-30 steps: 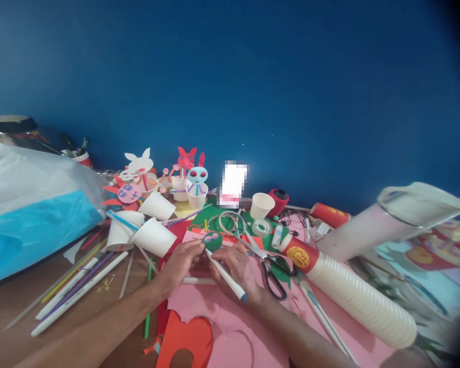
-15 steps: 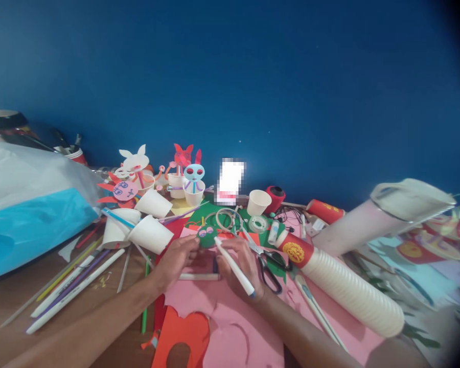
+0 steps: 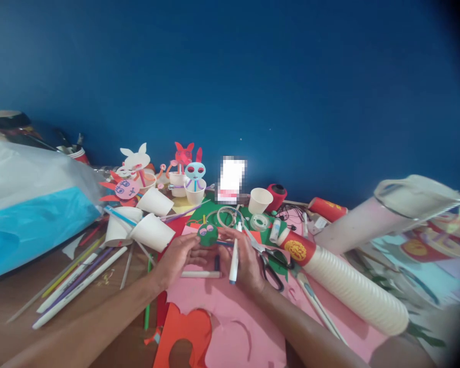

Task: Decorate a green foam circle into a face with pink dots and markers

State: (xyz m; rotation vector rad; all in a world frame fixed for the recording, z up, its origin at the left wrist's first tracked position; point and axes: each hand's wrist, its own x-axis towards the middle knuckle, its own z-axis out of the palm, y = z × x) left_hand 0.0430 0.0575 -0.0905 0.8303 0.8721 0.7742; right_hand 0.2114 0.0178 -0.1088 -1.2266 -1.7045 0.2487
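A round green paper face (image 3: 207, 235) with pink eyes is pinched at its left edge by my left hand (image 3: 179, 257). My right hand (image 3: 245, 258) touches the face's right side and has a white marker (image 3: 235, 258) between its fingers, standing nearly upright in view. Below the hands, another white marker (image 3: 201, 274) lies on pink paper (image 3: 245, 317). Black-handled scissors (image 3: 270, 266) rest just right of my right hand.
White cups (image 3: 153, 232) and paper-faced cup figures (image 3: 195, 176) stand or lie at the back left. A long stack of cups (image 3: 352, 286) lies to the right. Several markers (image 3: 80, 286) are at the left, near a plastic bag (image 3: 42, 204). Red paper (image 3: 187, 327) lies in front.
The marker in my right hand has swung from a slant to nearly upright. My right hand's fingers have moved up to the green face, which has risen slightly.
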